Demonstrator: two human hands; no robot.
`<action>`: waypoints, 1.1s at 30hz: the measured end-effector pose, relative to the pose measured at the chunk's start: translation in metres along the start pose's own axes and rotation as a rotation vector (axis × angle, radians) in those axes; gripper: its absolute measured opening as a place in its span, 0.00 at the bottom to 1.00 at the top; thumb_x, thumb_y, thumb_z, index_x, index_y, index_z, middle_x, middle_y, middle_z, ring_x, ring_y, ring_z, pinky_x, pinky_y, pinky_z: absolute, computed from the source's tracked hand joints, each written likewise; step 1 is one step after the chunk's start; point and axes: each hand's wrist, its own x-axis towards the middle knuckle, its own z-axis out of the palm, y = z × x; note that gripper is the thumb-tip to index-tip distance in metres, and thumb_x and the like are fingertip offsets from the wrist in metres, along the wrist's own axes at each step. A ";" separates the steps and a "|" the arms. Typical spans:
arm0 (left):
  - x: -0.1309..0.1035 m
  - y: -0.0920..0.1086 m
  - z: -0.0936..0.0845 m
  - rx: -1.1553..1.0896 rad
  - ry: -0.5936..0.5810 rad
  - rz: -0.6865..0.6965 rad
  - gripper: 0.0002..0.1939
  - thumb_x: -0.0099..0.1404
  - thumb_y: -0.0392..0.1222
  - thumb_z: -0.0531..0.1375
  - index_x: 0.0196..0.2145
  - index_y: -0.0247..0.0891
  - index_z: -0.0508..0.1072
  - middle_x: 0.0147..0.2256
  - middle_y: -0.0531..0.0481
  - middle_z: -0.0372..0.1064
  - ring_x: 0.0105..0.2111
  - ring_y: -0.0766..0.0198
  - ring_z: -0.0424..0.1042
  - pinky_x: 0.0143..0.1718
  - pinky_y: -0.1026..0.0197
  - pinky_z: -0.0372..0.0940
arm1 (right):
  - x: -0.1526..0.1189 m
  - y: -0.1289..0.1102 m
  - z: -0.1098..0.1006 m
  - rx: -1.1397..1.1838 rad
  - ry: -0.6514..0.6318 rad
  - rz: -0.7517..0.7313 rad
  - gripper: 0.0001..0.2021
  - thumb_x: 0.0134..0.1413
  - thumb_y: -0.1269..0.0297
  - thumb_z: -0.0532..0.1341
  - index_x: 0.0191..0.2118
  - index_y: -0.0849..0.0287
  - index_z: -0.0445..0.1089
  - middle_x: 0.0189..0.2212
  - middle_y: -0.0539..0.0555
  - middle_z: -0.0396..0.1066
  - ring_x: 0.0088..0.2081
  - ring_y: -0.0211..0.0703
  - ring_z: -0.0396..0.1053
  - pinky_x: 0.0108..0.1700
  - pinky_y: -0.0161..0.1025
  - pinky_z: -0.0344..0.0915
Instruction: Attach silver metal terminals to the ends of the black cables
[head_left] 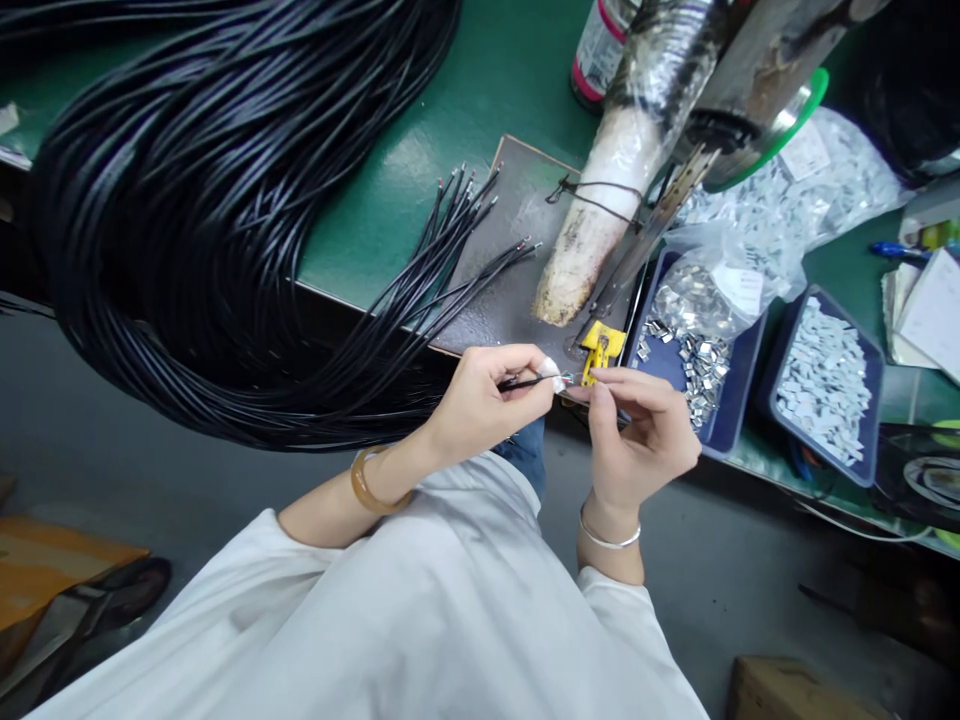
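Observation:
My left hand (pixel 487 400) pinches a thin black cable (pixel 516 383) close to its stripped end, and a white wrap covers one fingertip. Thumb and forefinger of my right hand (pixel 637 430) are closed at the tip of that cable; whatever small piece lies between them is too small to make out. Just beyond my fingers is a yellow fixture (pixel 602 345) at the edge of a dark board (pixel 495 285). Several other cable ends (pixel 450 255), some showing red and white wires, rest on the board to the left.
A large black cable bundle (pixel 172 200) hangs over the green table's (pixel 397 170) front edge. A wrapped white post (pixel 600 210) slants above the board. On the right are a blue bin (pixel 731 410) of metal clips, another bin (pixel 874 400) of pale pieces and plastic bags (pixel 832 190).

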 end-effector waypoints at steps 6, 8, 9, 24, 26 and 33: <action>0.002 -0.002 -0.004 0.208 0.003 0.293 0.05 0.63 0.33 0.62 0.33 0.33 0.79 0.25 0.53 0.67 0.24 0.72 0.61 0.24 0.69 0.56 | 0.001 0.000 0.003 0.061 -0.076 0.180 0.03 0.55 0.72 0.67 0.34 0.57 0.73 0.37 0.51 0.80 0.41 0.38 0.79 0.38 0.33 0.78; 0.003 -0.003 -0.006 0.269 -0.005 0.349 0.06 0.64 0.32 0.61 0.35 0.32 0.80 0.24 0.54 0.64 0.23 0.72 0.59 0.25 0.68 0.55 | 0.002 0.002 0.003 0.028 -0.080 0.140 0.04 0.55 0.72 0.67 0.35 0.57 0.74 0.37 0.51 0.80 0.40 0.39 0.79 0.39 0.34 0.78; 0.003 -0.004 -0.007 0.288 -0.009 0.360 0.06 0.64 0.32 0.61 0.35 0.33 0.80 0.24 0.55 0.63 0.23 0.72 0.59 0.26 0.68 0.55 | 0.002 0.002 0.002 -0.009 -0.088 0.096 0.04 0.55 0.73 0.67 0.35 0.56 0.74 0.37 0.50 0.80 0.40 0.39 0.80 0.39 0.35 0.78; 0.012 -0.001 -0.004 0.047 -0.018 0.082 0.08 0.61 0.36 0.61 0.28 0.32 0.79 0.28 0.49 0.74 0.27 0.69 0.68 0.27 0.69 0.62 | 0.001 0.007 0.003 -0.253 -0.084 -0.283 0.13 0.53 0.77 0.67 0.42 0.54 0.73 0.41 0.51 0.81 0.40 0.39 0.80 0.45 0.36 0.78; 0.014 -0.003 -0.005 0.041 -0.009 0.052 0.07 0.60 0.35 0.61 0.27 0.32 0.79 0.27 0.49 0.74 0.27 0.68 0.68 0.27 0.68 0.62 | 0.000 0.007 0.004 -0.258 -0.080 -0.295 0.13 0.53 0.78 0.67 0.43 0.54 0.73 0.41 0.51 0.81 0.41 0.39 0.80 0.46 0.36 0.78; 0.020 0.000 -0.006 0.089 -0.015 -0.003 0.08 0.59 0.35 0.60 0.26 0.32 0.79 0.23 0.51 0.70 0.23 0.70 0.64 0.25 0.67 0.60 | 0.002 0.010 0.007 -0.309 -0.083 -0.333 0.13 0.54 0.78 0.67 0.42 0.55 0.72 0.42 0.53 0.81 0.42 0.40 0.80 0.46 0.36 0.78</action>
